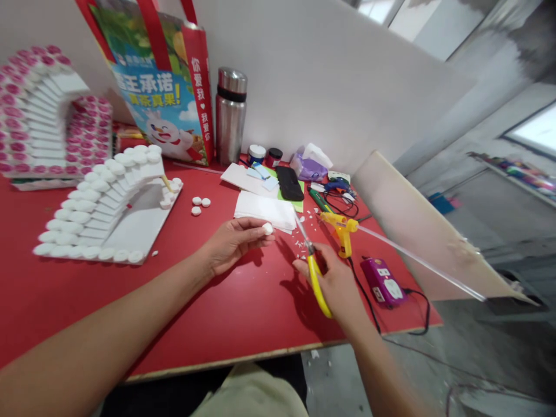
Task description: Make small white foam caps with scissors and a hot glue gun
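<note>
Between the thumb and fingers of my left hand is a small round white foam piece. My right hand grips yellow-handled scissors, their blades pointing away from me and apart from the piece. Left of my left hand, three loose white discs lie on the red table. Beyond them stands a white curved staircase model edged with similar discs. Small white scraps are scattered near the scissor tips.
A yellow glue gun with a clear stick lies at right, its cord passing a purple power socket. White sheets, a black phone-like object, a steel flask, a printed bag and a pink-and-white model sit farther back.
</note>
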The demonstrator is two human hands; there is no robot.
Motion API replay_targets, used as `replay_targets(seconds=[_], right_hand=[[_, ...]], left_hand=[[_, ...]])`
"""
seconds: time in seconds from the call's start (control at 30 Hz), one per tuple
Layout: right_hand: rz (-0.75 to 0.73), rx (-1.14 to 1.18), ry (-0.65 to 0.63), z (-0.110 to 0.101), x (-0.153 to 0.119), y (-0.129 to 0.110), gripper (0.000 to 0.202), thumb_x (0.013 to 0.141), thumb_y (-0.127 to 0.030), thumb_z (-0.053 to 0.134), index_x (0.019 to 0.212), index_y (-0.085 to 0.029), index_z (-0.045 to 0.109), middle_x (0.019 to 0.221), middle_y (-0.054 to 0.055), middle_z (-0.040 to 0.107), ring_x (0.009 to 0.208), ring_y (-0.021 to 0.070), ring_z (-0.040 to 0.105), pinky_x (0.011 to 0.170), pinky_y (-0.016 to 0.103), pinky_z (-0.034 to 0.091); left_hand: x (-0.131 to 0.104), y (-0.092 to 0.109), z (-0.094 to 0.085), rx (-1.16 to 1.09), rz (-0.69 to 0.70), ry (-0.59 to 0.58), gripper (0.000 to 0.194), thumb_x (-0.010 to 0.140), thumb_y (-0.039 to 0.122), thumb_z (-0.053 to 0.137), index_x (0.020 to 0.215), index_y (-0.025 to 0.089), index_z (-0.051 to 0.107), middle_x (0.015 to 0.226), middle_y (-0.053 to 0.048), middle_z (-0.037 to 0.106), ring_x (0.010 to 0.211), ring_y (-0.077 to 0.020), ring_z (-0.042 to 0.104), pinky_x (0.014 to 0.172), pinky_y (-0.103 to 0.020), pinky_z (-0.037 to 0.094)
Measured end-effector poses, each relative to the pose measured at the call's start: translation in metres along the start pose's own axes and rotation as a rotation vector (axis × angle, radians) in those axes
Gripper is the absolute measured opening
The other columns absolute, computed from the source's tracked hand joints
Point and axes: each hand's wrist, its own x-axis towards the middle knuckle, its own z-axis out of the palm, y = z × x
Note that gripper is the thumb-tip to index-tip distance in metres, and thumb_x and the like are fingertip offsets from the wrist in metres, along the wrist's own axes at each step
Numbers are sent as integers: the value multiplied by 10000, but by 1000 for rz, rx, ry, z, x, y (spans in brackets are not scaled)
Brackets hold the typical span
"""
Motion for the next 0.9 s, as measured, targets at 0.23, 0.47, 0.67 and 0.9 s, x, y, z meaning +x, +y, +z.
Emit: replay_targets(seconds=[0.23, 0.47, 0.67, 0.9], right_hand=[[20, -128, -237, -32, 9, 23, 492, 875, -595, 639, 1185, -213, 624, 977, 75, 749, 852, 259, 714, 729, 331, 528], [-158, -255, -280, -25, -10, 37, 476, 874, -524, 679, 1240, -219, 678, 1056, 99, 746, 919, 264, 726, 814, 352, 550], [-41, -387, -197, -32, -17, 54, 607, 904, -551, 638, 1413, -221, 620, 968, 109, 742, 835, 278, 733, 768, 378, 561], [5, -480, -101, -26, -7, 46, 577, 932, -514, 625, 1395, -169, 621, 1135, 174, 742, 1000, 324, 734, 849, 398, 558]], left_hand=[[4, 8, -11, -38, 41, 26, 175, 732, 85, 843, 891, 97, 771, 875, -97, 788, 748, -147, 746, 803, -271, 614], [6, 11, -16, -78, 73, 75, 168, 736, 59, 827, 891, 85, 768, 885, -111, 794, 740, -149, 750, 764, -250, 620], [6, 12, -17, -75, 77, 86, 165, 746, 59, 821, 899, 83, 762, 884, -110, 793, 739, -145, 749, 775, -257, 619], [6, 13, -17, -62, 70, 87, 155, 749, 51, 808, 893, 89, 766, 858, -94, 792, 717, -142, 750, 724, -230, 620]])
